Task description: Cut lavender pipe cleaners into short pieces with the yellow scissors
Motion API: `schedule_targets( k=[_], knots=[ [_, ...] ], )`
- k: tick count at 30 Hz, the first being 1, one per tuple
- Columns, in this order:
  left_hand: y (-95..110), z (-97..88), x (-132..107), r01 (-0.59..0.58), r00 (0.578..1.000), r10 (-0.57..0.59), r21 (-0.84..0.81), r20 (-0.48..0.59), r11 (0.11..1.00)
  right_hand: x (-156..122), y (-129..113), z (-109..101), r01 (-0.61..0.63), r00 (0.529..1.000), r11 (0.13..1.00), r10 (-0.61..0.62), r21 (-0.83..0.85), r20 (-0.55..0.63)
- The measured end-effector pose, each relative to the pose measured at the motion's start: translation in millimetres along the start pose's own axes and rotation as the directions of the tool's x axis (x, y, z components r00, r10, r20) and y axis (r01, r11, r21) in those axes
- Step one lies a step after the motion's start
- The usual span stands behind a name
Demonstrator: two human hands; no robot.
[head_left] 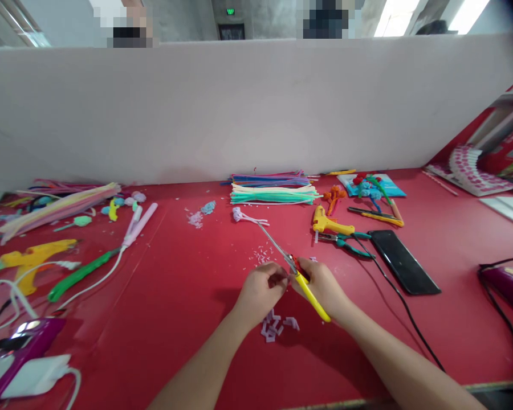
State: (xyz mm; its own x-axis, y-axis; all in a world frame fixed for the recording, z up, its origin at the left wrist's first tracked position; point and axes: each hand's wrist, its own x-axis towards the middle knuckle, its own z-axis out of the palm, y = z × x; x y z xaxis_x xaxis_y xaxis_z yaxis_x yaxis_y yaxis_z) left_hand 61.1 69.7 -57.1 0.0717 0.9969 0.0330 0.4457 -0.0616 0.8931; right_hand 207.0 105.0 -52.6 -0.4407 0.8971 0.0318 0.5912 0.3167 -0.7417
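My right hand (pixel 322 282) is closed around yellow-handled pliers (pixel 312 296) with a silver head and a red part near the pivot. From the head a long, thin grey length (pixel 275 242) runs up and left; whether it belongs to the tool I cannot make out. Beside the head, my left hand (pixel 263 287) is pinched, and what its fingertips hold is hidden. Below the hands lie several short lilac pieces (pixel 273 327). White clippings (pixel 263 254) are scattered beyond them. A lilac bundle of fuzzy stems (pixel 248 217) with a rounded head rests farther back.
Bundled pipe cleaners (pixel 276 193) lie by the white partition (pixel 256 108). At right are a yellow glue gun (pixel 331 223), teal-handled pliers (pixel 346 244), a black phone (pixel 404 262) and a cable. At left are another yellow glue gun (pixel 34 256), a pink styling iron (pixel 141 225) and cords.
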Motion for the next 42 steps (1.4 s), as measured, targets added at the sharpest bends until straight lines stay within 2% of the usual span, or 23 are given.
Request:
schedule_targets(
  k=[4, 11, 14, 18, 21, 24, 29, 42],
  knots=[
    [1, 0.4, 0, -0.003, 1.0, 0.003, 0.002, -0.002, 1.0, 0, -1, -1, 0.002, 1.0, 1.0, -0.002, -0.015, -0.012],
    [-1, 6.1, -1, 0.014, 0.999, -0.017, -0.091, -0.031, 0.996, -1, 0, 1, 0.008, 1.0, 0.995, -0.008, -0.096, 0.001],
    [0, 4.2, -1, 0.042, 0.998, -0.053, -0.215, -0.044, 0.976, -1, 1, -1, 0.003, 1.0, 0.988, -0.004, -0.155, -0.002],
    [4, -8.7, 2, 0.089, 0.983, -0.154, -0.466, -0.103, 0.88, 0, 0, -7, -0.012, 0.999, 0.951, 0.0, -0.31, -0.038],
    [4, -19.5, 6, 0.037, 0.95, -0.224, -0.635, -0.217, 0.772, -1, 1, -10, -0.015, 1.0, 0.907, 0.006, -0.42, -0.022],
    [2, -25.4, 8, -0.018, 0.93, -0.262, -0.743, -0.259, 0.669, -2, 2, -7, -0.011, 1.0, 0.87, 0.019, -0.493, 0.01],
    [1, -27.5, 8, -0.067, 0.914, -0.276, -0.78, -0.298, 0.622, -3, 1, -1, 0.002, 1.0, 0.832, 0.012, -0.555, 0.022],
    [5, -29.0, 8, -0.061, 0.914, -0.278, -0.778, -0.294, 0.625, -4, -2, 2, 0.006, 1.0, 0.807, 0.011, -0.59, 0.025]
  ],
)
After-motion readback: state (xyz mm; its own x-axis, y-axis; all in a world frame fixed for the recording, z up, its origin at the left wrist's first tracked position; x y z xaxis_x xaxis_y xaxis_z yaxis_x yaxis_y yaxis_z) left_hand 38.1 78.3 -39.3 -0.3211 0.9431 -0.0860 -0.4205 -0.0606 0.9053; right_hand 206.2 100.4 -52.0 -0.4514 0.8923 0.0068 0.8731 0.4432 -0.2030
